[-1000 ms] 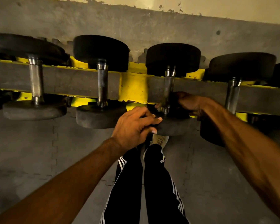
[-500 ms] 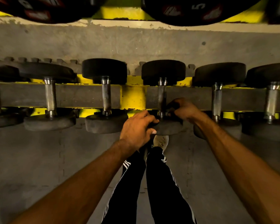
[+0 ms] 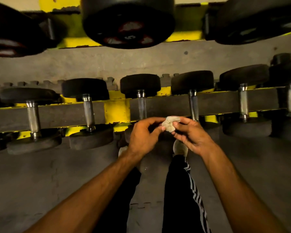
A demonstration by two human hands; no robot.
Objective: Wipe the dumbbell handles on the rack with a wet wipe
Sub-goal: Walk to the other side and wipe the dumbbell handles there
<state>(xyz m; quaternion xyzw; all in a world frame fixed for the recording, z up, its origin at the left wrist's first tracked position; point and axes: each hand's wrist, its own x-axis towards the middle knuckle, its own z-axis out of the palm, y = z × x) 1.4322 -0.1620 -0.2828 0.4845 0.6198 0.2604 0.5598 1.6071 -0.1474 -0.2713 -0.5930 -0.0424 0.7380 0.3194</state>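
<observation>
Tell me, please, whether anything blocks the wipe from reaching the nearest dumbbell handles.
Nothing visible does. The left hand and right hand pinch the wet wipe before the rack rail; the middle handle and the next handle rightward lie bare.

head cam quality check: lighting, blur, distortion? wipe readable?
Head view: dim, warm yellowish light, floor in shadow. Head view: strong wide-angle bend, the rack rail bows; the upper dumbbell is close and soft-edged. The wipe, pinched between left hand and right hand, is readable; a handle shows only faint glints.
</observation>
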